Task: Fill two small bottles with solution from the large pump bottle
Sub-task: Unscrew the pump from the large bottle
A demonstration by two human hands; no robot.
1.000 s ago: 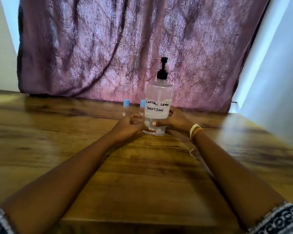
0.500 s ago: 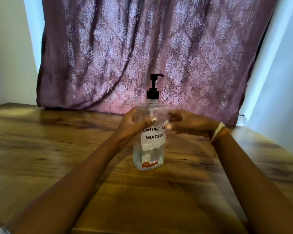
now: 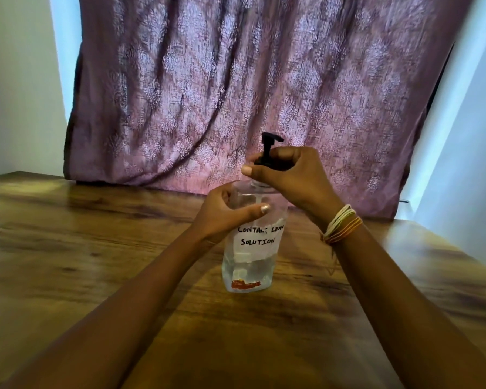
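Note:
A large clear pump bottle (image 3: 250, 265) stands upright mid-table, with a white label reading "CONTACT LENS SOLUTION" and liquid in its lower part. My left hand (image 3: 225, 214) is wrapped around its upper body from the left. My right hand (image 3: 289, 175) is closed around the black pump collar (image 3: 270, 148) at the neck, with the nozzle sticking up above my fingers. The two small bottles are hidden from view.
The wooden table (image 3: 96, 248) stretches wide to both sides and toward me. A patterned purple curtain (image 3: 236, 88) hangs along its far edge, between pale walls. Thread bangles (image 3: 341, 224) circle my right wrist.
The big bottle was pulled closer and set down. My right hand rose from the bottle's side to grip the pump collar. The left hand stayed on the body. The small blue-capped bottles dropped out of sight.

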